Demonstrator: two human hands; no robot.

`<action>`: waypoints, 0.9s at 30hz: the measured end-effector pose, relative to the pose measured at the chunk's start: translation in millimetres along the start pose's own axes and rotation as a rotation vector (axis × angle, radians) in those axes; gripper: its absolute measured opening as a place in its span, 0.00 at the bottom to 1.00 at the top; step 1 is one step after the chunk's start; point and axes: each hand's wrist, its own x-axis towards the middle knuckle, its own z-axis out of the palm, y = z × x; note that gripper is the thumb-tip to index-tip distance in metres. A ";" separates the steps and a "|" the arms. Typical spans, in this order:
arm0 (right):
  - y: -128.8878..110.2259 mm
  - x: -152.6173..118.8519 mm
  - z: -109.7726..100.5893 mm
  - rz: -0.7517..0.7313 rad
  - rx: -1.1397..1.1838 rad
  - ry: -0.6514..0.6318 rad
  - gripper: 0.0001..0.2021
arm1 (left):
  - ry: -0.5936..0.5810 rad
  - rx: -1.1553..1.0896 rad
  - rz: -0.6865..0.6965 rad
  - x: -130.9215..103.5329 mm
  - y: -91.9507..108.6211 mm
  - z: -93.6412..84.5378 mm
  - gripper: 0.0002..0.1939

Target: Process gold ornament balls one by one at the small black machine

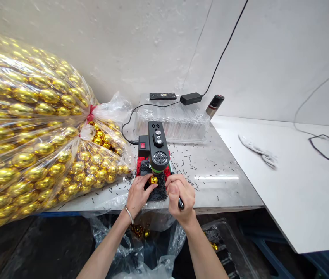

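Under the round head of a small black press-like machine (159, 145), my left hand (139, 193) holds a shiny gold ball (153, 179) between thumb and fingers. A bracelet circles that wrist. My right hand (181, 197) is wrapped round a lever with a black grip (181, 204), at the machine's right side. Beneath the machine lies a black pad (160, 193) on a red base (138, 163), and the ball sits just over this pad. Whether the ball touches the machine's head I cannot tell.
Large clear bags of gold balls (21, 155) fill the left. Behind the machine stands a clear plastic tray (176, 130), with a power adapter (191, 98), a remote-like black object (162, 96) and a flask (215, 105) nearby. Black scraps litter the table (225, 190). A glove (259, 152) lies right.
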 end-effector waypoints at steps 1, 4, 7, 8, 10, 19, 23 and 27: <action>-0.1 -0.5 -0.2 0.001 0.001 0.001 0.11 | 0.008 0.021 0.035 -0.4 -0.7 1.2 0.15; 2.3 -6.4 0.7 0.009 -0.001 0.008 0.10 | 0.018 0.049 0.068 -1.9 -3.4 4.7 0.15; 11.3 -19.7 5.2 -0.012 -0.027 0.002 0.11 | 0.020 -0.010 0.039 -3.0 -4.6 5.9 0.15; 15.5 -25.2 7.5 -0.033 -0.043 -0.001 0.11 | 0.018 -0.046 0.018 -3.0 -4.4 5.6 0.15; 24.4 -35.9 12.6 -0.078 -0.078 0.003 0.12 | 0.011 -0.130 -0.034 -2.3 -3.1 4.5 0.15; 33.0 -43.1 21.2 -0.109 -0.055 0.104 0.15 | -0.021 -0.211 -0.079 -0.1 -0.9 1.1 0.14; 17.2 -26.7 14.0 -0.009 0.026 0.107 0.14 | -0.023 -0.165 -0.053 -1.7 -2.3 2.0 0.15; 0.4 -5.8 7.5 0.085 0.051 0.119 0.13 | -0.035 -0.131 -0.057 -0.2 -1.5 3.0 0.15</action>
